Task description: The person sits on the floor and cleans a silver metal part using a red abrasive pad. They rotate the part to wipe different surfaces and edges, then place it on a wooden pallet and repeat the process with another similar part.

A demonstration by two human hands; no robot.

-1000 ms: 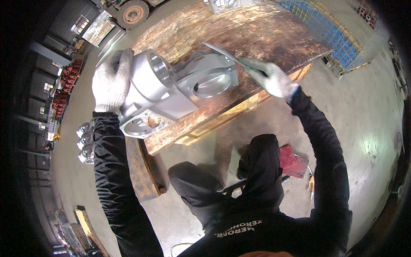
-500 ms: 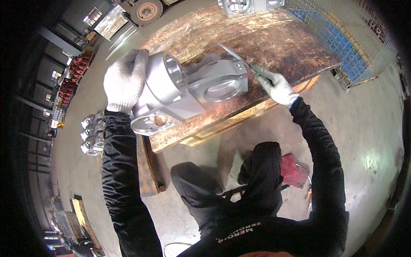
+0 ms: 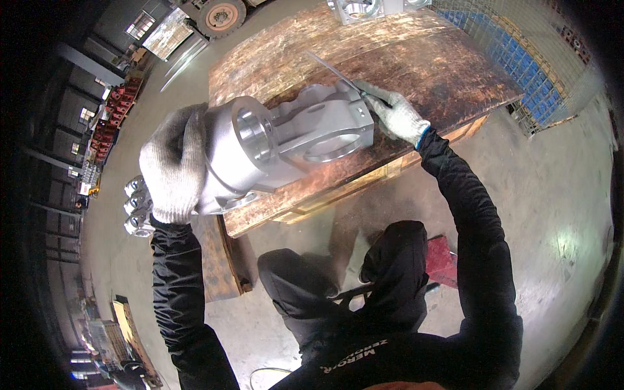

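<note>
A silvery machined metal casting (image 3: pixel 237 146), with round bores and a flanged side, lies along the front left of the wooden table. My left hand (image 3: pixel 174 162), in a whitish knit glove, is wrapped over its left end, and the thumb lies along the top. At the casting's right end my gloved right hand (image 3: pixel 395 114) is closed round the near end of a slim, file-like metal tool (image 3: pixel 328 68). The tool slants away to the far left, passing over or close behind the casting's end; contact cannot be made out. The handle is mostly hidden in the glove.
The worn wooden table (image 3: pixel 442 71) carries another silvery casting (image 3: pixel 364 10) at its far edge. A wire mesh cage (image 3: pixel 533 78) with blue contents stands to the right. More castings (image 3: pixel 138 207) sit low on the left, and a red object (image 3: pixel 442 260) lies on the floor.
The casting has turned, so its front flange now shows less. My left hand has moved left and nearer to me with its end. My right hand and the file-like tool have shifted left.
</note>
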